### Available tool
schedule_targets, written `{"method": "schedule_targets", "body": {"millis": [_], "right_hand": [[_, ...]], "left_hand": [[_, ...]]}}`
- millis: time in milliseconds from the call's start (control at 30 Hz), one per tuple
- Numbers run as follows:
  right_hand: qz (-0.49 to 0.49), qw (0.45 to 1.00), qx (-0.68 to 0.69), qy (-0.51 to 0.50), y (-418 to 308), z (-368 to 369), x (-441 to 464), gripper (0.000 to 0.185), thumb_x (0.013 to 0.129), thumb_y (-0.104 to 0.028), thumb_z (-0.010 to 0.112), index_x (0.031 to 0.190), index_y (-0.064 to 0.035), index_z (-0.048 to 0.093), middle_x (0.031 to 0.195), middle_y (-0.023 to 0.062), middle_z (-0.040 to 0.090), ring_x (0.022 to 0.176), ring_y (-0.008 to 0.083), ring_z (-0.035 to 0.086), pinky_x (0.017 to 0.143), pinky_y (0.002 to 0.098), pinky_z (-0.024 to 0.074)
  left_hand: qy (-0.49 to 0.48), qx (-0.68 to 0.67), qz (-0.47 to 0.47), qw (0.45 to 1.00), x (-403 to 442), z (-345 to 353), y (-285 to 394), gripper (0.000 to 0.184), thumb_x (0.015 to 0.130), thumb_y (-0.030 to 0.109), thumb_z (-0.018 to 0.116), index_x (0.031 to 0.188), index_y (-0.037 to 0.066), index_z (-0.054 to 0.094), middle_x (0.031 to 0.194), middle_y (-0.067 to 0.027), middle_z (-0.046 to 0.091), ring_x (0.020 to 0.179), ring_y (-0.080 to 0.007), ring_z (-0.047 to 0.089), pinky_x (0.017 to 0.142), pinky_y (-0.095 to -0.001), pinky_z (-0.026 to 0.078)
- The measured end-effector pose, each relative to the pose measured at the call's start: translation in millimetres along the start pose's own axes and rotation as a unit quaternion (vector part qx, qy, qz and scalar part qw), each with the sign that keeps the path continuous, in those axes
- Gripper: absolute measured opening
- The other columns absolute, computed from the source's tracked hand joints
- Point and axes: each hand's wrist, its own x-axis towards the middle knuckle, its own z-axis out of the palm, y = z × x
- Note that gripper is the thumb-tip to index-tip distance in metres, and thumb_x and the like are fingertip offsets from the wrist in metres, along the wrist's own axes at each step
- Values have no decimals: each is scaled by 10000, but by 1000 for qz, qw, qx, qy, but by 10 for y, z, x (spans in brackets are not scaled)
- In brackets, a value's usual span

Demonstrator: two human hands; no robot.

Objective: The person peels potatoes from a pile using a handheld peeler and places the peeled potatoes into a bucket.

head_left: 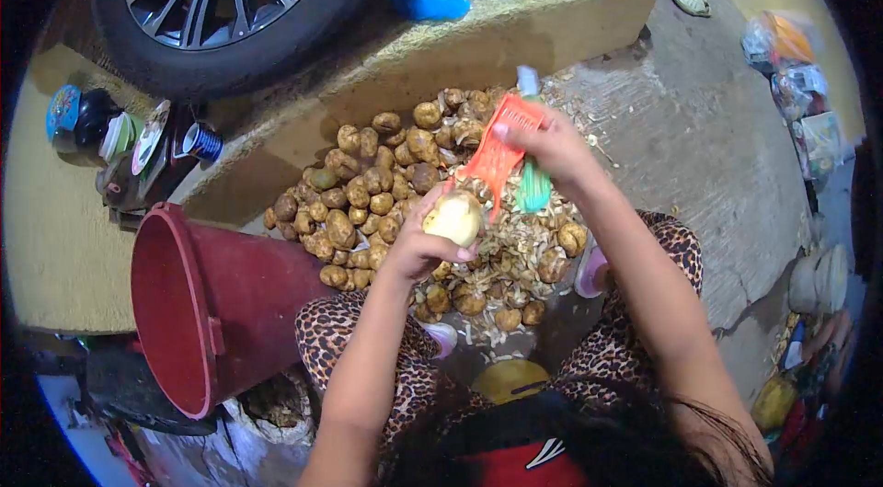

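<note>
A pale, mostly peeled potato [453, 217] is held in my left hand [425, 243], with its fingers wrapped round it. Up and to the right, my right hand [552, 145] grips an orange slotted plastic peeler [501, 145], its lower end close to the potato. A green plastic piece [534, 188] shows just below my right hand; whether it is held is unclear. Beneath both hands lie many thin peelings [515, 252] on the ground. The pile of unpeeled brown potatoes [377, 179] spreads to the left of the peelings.
A red bucket [248, 303] lies on its side at the left. Behind the potatoes runs a concrete step [515, 36], with a car wheel [225, 4] at the upper left. A blue cup [202, 143] lies left. Plastic bags [796, 87] stand along the right edge.
</note>
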Motion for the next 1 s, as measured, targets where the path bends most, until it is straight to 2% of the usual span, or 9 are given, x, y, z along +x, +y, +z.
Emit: {"method": "schedule_targets", "body": {"millis": [100,200,333,433,533,700,767,933,1000], "right_hand": [[-42,991,-44,116,-117,-213,128,188,766,-171,664,882,-57,569,757,3,603,652,99,571,621,254,469],[15,989,143,30,-220,-72,39,174,774,-175,658,866,-61,565,752,8,605,640,95,574,600,250,473],[57,998,12,-18,-156,121,-95,152,771,-127,653,875,-50,572,751,20,612,637,110,590,588,254,479],[-14,992,-47,114,-93,-178,133,140,769,-125,652,863,-49,580,735,23,612,645,111,590,585,253,477],[49,987,154,19,-241,-21,18,126,764,-130,656,836,-52,588,725,21,614,647,113,592,583,253,477],[30,996,-52,73,-21,-31,-10,153,751,-152,673,838,-51,597,736,9,617,641,90,581,563,240,470],[-5,985,-110,130,-121,-189,100,156,752,-156,673,842,-51,599,741,7,618,636,88,578,560,240,469],[72,994,0,-81,-152,80,-151,140,772,-162,653,829,-63,573,691,-11,591,542,55,532,490,181,432],[11,999,-8,36,-37,29,-31,145,777,-163,648,847,-64,568,703,-10,591,548,52,532,476,171,423]], "left_hand": [[-128,-41,10,991,3,-126,-22,642,407,-56,657,1008,32,450,816,-108,585,670,-202,591,614,-329,497],[-110,-22,-5,994,-2,-127,-4,628,414,-49,644,1004,28,442,814,-131,588,644,-211,587,576,-317,493],[-134,25,-11,991,-23,-50,60,588,431,-61,628,985,34,453,801,-120,588,625,-200,585,541,-295,491],[-141,81,-12,987,-44,-85,49,566,448,-57,636,980,41,469,797,-95,583,622,-184,580,536,-283,493],[-128,114,-23,985,-52,-64,80,545,468,-37,653,978,50,481,814,-51,570,665,-159,572,574,-272,492],[-85,333,52,938,-19,-169,21,546,483,-4,653,1002,58,496,860,11,547,801,-90,531,712,-229,448],[-89,310,39,946,-6,-231,-13,576,483,-3,664,1026,58,481,870,-11,558,779,-108,551,684,-253,469],[-58,219,21,974,-30,-84,48,561,470,4,680,986,71,470,898,-44,553,784,-138,562,676,-287,490],[-69,163,-3,984,-31,-109,71,539,452,15,695,935,82,464,893,-60,543,785,-155,557,666,-297,494]]}}
